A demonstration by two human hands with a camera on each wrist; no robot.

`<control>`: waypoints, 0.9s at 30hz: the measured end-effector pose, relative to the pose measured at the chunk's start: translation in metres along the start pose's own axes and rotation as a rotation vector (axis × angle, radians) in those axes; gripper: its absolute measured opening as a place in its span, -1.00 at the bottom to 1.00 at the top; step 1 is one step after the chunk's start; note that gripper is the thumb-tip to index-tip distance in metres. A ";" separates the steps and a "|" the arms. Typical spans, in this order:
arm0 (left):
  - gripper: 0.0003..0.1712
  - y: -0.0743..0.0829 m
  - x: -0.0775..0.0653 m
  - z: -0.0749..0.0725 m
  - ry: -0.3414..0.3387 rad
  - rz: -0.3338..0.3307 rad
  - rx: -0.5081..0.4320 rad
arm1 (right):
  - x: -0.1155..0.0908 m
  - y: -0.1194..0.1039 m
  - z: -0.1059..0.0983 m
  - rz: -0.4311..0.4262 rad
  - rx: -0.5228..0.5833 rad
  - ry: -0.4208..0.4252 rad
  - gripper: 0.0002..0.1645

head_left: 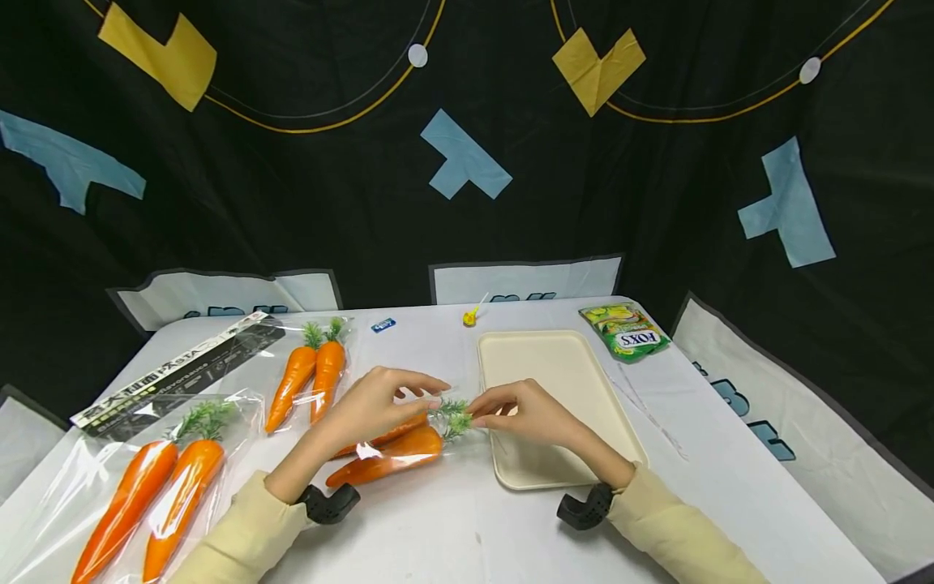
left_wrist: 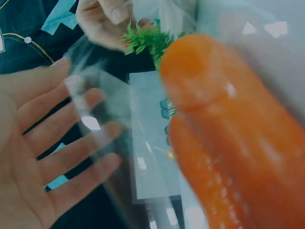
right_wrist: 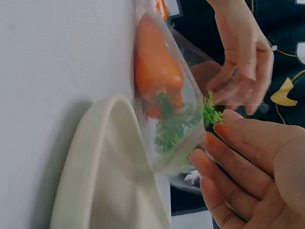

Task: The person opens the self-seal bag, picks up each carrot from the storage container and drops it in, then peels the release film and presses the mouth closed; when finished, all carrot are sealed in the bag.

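Note:
Two orange carrots [head_left: 409, 453] with feathery green tops [head_left: 454, 417] lie in a clear plastic bag [right_wrist: 193, 86] at the middle of the table. My left hand [head_left: 383, 405] is above them, palm down; its spread fingers [left_wrist: 78, 160] show through the raised film in the left wrist view. From the other side my right hand [head_left: 521, 412] comes to the green tops, thumb and fingertips pinching at the bag's edge. Under its forearm lies a cream tray [head_left: 550, 353], with the bag's end at its left rim.
Two more bagged pairs of carrots, one pair [head_left: 171, 487] at front left and one pair [head_left: 314, 369] behind, lie beside a dark printed header strip [head_left: 182, 369]. A green FOX'S packet [head_left: 625, 331], a small blue packet [head_left: 383, 324] and a yellow lollipop-like item [head_left: 470, 316] sit farther back.

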State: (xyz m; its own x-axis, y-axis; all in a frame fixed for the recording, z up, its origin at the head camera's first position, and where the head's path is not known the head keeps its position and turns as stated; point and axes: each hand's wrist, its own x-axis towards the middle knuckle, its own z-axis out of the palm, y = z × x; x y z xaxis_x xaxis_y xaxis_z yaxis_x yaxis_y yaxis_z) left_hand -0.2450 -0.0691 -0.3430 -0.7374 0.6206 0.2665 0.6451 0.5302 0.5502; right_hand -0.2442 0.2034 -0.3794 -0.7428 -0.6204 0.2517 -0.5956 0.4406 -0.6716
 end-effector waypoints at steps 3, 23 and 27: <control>-0.62 -0.001 -0.001 -0.003 -0.041 -0.020 -0.011 | -0.011 0.001 -0.007 0.008 0.001 0.008 -0.76; -0.55 -0.021 0.046 -0.034 -0.329 0.029 0.121 | -0.059 -0.004 -0.009 0.001 -0.126 -0.055 -0.73; -0.55 -0.035 0.062 -0.026 -0.347 -0.030 0.139 | -0.059 -0.004 -0.005 -0.015 -0.122 -0.063 -0.74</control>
State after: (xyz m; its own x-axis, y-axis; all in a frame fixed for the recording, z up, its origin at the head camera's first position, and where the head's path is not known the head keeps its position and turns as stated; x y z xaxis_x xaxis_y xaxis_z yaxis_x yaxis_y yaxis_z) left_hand -0.3186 -0.0648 -0.3253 -0.6604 0.7496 -0.0451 0.6626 0.6098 0.4349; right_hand -0.1994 0.2418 -0.3879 -0.7150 -0.6655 0.2142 -0.6422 0.5040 -0.5776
